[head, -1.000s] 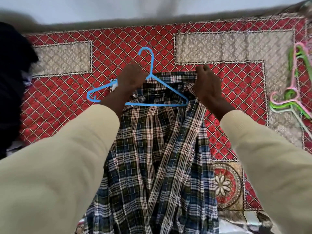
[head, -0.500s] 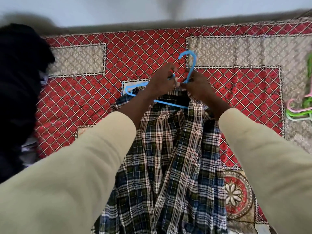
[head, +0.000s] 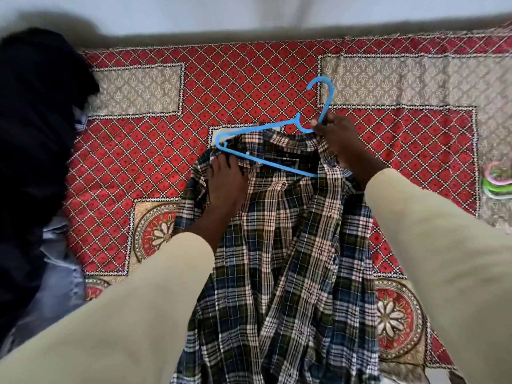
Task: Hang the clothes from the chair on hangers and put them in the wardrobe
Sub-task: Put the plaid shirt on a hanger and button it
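On a red patterned bedspread (head: 249, 79) by a pale wall (head: 249, 12): plaid shirt (head: 291, 245), left hand (head: 225, 181) pressing it flat; right hand (head: 336, 137) pinching a blue hanger (head: 277, 124).

Blue hanger (head: 266, 162) — plaid shirt (head: 279, 245) in navy, olive, cream — red diamond-patterned bedspread (head: 235, 87), cream sleeves (head: 443, 245).
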